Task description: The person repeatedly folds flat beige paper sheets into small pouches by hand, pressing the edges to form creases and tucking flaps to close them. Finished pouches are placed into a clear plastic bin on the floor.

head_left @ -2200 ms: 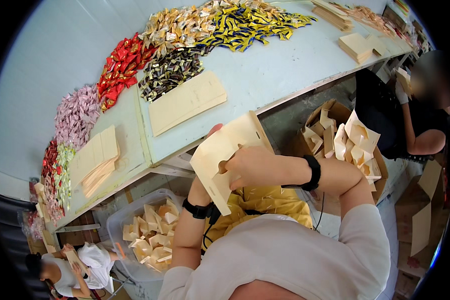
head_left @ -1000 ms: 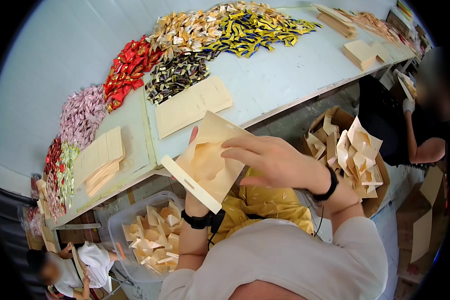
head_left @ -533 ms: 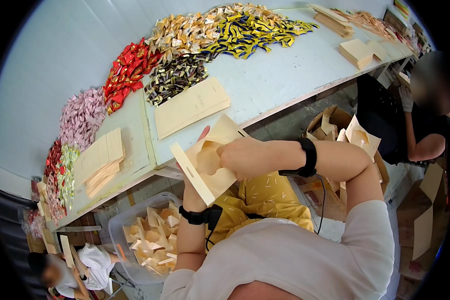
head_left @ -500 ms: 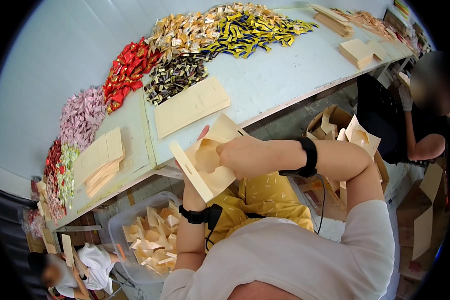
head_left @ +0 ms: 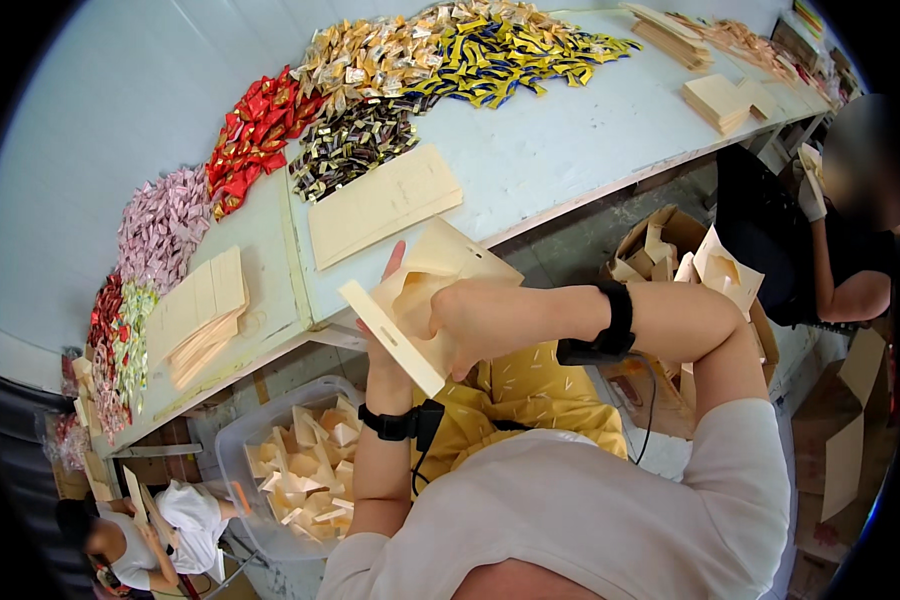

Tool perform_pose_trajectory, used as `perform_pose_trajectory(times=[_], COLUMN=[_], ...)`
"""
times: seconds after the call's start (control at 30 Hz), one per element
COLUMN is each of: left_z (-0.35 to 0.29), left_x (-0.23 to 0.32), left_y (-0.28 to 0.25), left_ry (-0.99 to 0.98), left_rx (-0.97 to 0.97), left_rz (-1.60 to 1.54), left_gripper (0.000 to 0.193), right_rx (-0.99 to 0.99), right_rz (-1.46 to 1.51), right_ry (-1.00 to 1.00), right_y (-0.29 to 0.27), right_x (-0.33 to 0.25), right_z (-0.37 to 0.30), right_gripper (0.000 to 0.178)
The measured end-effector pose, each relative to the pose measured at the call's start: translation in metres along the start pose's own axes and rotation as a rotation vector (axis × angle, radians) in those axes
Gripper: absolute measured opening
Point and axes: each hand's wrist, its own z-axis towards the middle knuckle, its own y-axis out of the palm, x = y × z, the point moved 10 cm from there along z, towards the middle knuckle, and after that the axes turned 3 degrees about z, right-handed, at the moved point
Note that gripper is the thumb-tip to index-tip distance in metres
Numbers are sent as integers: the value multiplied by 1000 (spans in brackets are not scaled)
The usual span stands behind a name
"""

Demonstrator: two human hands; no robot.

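A cream paper box [head_left: 457, 250] with slots in its flaps and a curved cut-out is held over my lap, near the table's front edge. My left hand [head_left: 382, 355] supports it from the left and beneath, with fingertips showing past its far edge. Curled at the open middle of the box, my right hand [head_left: 470, 315] presses or grips its near panel. The right fingertips are partly hidden by the hand and the card.
On the table [head_left: 540, 150] lie flat cream blanks [head_left: 385, 205], another stack [head_left: 202, 310], and heaps of wrapped sweets [head_left: 360, 60]. A clear tub [head_left: 228, 455] of folded boxes stands at left, a carton [head_left: 670, 225] at right. Two people [head_left: 840, 240] sit nearby.
The box has turned and tilted a little in my hands. My right hand has shifted slightly toward me, with its fingers lower on the card. More of my left fingers shows at the far edge.
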Motion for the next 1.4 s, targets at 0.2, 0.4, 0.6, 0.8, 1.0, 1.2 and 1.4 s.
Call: perform_pose_trajectory(times=[0.2,0.4,0.6,0.8,1.0,1.2,1.4], left_z=[6,-6,3,-17,-40,-50,-56], left_x=[0,21,15,49,57,54,77], left_y=[-5,-43,-33,2,15,3,42], left_ry=[66,245,287,455,634,475,525], left_rx=[52,140,116,200,205,238,-41], left_rz=[29,-189,-237,79,263,458,890], left_gripper=[125,120,120,118,104,97,80], right_rx=[18,1084,1202,887,728,765,783], right_rz=[-53,155,-60,474,843,744,555], right_ry=[15,-570,-447,-434,-681,-801,-743], right_y=[-1,-66,-4,-2,-6,-18,-32], right_x=[3,-12,0,21,20,24,25], right_z=[4,-98,-97,-56,-51,-76,-98], right_gripper=[40,36,54,128,117,85,58])
